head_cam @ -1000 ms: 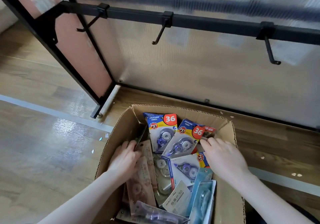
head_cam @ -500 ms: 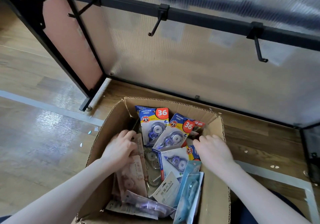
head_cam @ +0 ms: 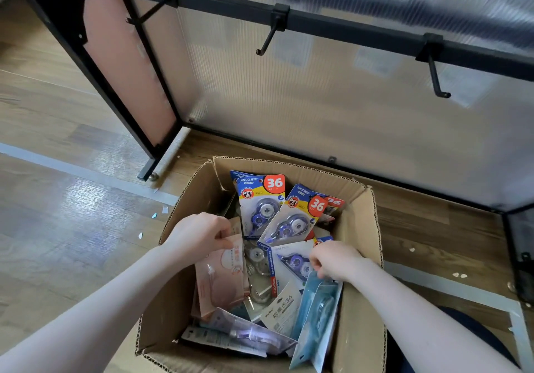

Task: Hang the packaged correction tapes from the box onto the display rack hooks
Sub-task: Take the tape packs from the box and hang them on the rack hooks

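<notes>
An open cardboard box (head_cam: 359, 228) on the floor holds several packaged correction tapes. Blue and yellow packs marked 36 (head_cam: 261, 199) lean at its far side. My left hand (head_cam: 199, 232) pinches the top of a pink pack (head_cam: 222, 274) at the box's left. My right hand (head_cam: 335, 260) pinches the top of a light blue pack (head_cam: 316, 320) at the right. Above stands the black display rack bar (head_cam: 346, 27) with three bare hooks: left hook (head_cam: 146, 15), middle hook (head_cam: 268, 37), right hook (head_cam: 436, 78).
A translucent ribbed panel (head_cam: 318, 106) backs the rack. The rack's black leg (head_cam: 147, 167) stands on the wooden floor left of the box. Grey tape lines (head_cam: 86, 171) cross the floor. Small paper scraps lie around.
Both hands have drawn back toward me inside the box. My left hand now pinches the pink pack and my right hand has moved from the 36 packs to the light blue pack.
</notes>
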`<state>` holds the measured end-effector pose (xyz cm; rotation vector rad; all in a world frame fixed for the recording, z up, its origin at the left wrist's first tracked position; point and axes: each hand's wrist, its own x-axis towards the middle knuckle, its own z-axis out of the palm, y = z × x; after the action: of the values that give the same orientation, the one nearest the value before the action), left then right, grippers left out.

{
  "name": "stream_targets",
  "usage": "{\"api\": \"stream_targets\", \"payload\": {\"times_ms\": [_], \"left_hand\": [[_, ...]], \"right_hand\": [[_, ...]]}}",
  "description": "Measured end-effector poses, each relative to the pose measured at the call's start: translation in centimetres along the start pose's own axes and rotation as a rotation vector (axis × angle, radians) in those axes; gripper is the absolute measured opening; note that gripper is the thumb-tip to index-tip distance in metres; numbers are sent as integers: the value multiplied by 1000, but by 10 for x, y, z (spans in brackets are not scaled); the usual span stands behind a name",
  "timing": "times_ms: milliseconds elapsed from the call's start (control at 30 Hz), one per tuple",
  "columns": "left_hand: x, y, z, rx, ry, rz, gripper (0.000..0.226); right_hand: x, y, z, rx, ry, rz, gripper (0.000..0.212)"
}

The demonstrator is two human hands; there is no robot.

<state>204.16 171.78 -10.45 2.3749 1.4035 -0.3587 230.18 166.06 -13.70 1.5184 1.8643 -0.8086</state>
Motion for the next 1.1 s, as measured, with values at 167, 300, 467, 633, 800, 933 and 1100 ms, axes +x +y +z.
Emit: {"api": "stream_targets", "payload": {"times_ms": [167,300,467,633,800,933,1100], "left_hand": [[5,2,-5,27,-63,6,19],[12,0,-10,63,-181,57,4],[16,-8,-8,43,-256,54,11],[16,-4,-16,170,-145,77,9],[17,-7,-32,158,31,47,21],[0,1,-61,88,44,9,19],[-31,29,-142,58,105,-17,17]], "right_hand": [[-5,-1,-2,163,58,-121,12],[-8,1,-12,238,125,-104,6],[-11,5,-17,240,97,-88,16],[-10,4,-23,339,243,-137,11],[-19,4,-42,482,349,-137,13],[-55,3,-67,424,445,-82,13],[-128,-3,-116,341,584,7,22]]}}
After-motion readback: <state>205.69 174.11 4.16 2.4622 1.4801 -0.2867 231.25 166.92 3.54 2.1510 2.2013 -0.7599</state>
